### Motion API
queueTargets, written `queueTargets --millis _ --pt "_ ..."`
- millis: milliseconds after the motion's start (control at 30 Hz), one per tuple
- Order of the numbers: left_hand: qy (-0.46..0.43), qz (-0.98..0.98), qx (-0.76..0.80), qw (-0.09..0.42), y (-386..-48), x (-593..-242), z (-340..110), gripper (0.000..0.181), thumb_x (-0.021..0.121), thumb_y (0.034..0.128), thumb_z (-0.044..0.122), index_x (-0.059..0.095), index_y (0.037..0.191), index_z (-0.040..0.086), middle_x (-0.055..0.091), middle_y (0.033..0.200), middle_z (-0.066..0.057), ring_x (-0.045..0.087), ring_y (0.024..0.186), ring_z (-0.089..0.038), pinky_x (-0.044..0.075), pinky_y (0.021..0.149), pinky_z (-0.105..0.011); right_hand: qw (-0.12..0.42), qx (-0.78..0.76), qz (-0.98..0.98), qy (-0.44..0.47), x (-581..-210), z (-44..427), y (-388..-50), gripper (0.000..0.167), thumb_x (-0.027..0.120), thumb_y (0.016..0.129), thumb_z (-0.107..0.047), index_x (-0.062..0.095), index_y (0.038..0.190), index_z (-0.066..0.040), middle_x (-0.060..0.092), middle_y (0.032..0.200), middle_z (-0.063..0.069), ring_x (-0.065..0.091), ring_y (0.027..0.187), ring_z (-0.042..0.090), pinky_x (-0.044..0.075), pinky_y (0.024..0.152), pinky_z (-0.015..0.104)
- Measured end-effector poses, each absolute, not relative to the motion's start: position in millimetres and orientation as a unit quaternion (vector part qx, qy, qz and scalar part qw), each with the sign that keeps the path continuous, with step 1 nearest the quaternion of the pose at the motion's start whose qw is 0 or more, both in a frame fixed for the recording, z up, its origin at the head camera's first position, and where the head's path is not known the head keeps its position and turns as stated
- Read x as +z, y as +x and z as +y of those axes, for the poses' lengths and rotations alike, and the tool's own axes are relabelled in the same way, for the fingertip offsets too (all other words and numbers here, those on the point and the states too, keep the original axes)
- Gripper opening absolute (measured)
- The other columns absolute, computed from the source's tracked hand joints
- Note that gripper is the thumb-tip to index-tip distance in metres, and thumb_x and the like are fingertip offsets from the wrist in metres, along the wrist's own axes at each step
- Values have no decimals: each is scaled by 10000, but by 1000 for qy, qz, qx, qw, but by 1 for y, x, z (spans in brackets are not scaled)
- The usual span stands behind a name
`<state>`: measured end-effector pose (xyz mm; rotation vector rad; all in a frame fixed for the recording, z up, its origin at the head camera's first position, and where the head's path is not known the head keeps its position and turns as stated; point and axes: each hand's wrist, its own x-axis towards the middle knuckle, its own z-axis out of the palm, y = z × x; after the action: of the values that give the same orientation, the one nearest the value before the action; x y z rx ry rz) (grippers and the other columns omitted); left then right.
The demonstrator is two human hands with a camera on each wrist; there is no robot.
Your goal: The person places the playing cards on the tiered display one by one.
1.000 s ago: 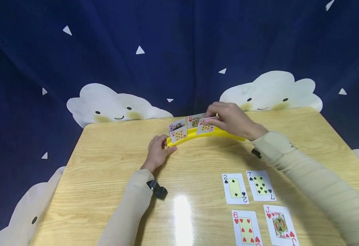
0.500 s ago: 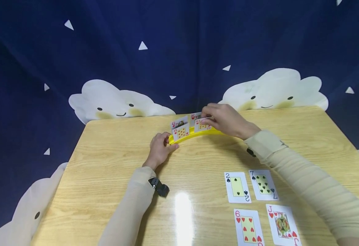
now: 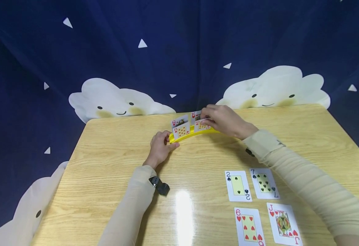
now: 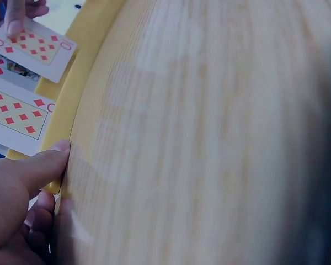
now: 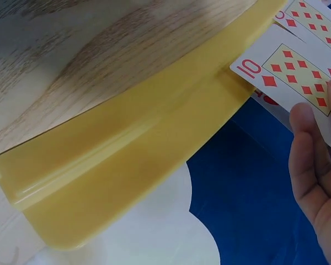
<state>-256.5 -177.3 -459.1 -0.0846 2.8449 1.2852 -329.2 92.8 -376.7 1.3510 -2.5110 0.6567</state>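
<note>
A curved yellow card holder (image 3: 185, 137) stands near the table's far edge. The left hand (image 3: 160, 148) grips its left end, thumb in front, also visible in the left wrist view. The right hand (image 3: 227, 122) pinches the ten of diamonds (image 5: 289, 72) by its upper right part, its lower edge at the holder's front slot. To its left in the front row is the eight of diamonds (image 3: 181, 131). Behind them stand the queen of diamonds (image 3: 179, 120) and a king (image 3: 195, 116), partly hidden by the right hand and the ten.
Face up at the table's front right lie the two of spades (image 3: 238, 186), seven of spades (image 3: 264, 183), six of hearts (image 3: 248, 228) and jack of hearts (image 3: 284, 223). A dark blue curtain (image 3: 179, 51) with white clouds hangs behind the wooden table (image 3: 111, 150).
The right hand has moved the ten of diamonds slightly left, closer to the eight. The left hand keeps its grip on the holder's left end. The head view has shifted a little.
</note>
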Motion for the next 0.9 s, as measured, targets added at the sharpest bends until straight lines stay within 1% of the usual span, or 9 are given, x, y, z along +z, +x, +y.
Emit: queueTargets --millis 133,367,467,600,900 --pt "-22 911 413 6 -256 -459 -178 378 860 973 182 669 1254 16 448 995 -72 423 996 -272 283 890 -392 102 214 -857 458 -379 91 -329 100 826 980 -91 743 1005 -41 692 942 92 626 763 231 555 713 402" --pt "-9 910 415 -7 -256 -459 -179 328 862 963 156 663 1186 20 438 957 -62 416 941 -263 286 860 -377 95 210 -859 456 -381 89 -331 92 820 987 -86 759 1038 -41 706 964 98 635 777 228 556 720 396" --pt "-13 909 417 -5 -257 -459 -180 329 862 965 160 657 1183 25 435 966 -61 414 954 -261 286 858 -377 96 208 -858 460 -382 88 -332 88 822 983 -78 753 1028 -46 713 972 104 636 779 231 551 715 402" --pt "-17 908 418 -1 -257 -459 -179 335 861 968 163 658 1195 24 439 976 -64 416 968 -265 291 857 -377 93 203 -860 458 -382 87 -333 92 823 983 -73 748 1023 -39 733 1016 117 653 809 240 560 739 414" --pt "-22 908 419 6 -256 -459 -178 350 860 971 170 659 1217 25 437 987 -69 414 986 -268 292 859 -377 77 199 -873 438 -387 85 -334 116 803 1009 -101 770 1079 -15 759 1100 132 693 873 248 581 785 430"
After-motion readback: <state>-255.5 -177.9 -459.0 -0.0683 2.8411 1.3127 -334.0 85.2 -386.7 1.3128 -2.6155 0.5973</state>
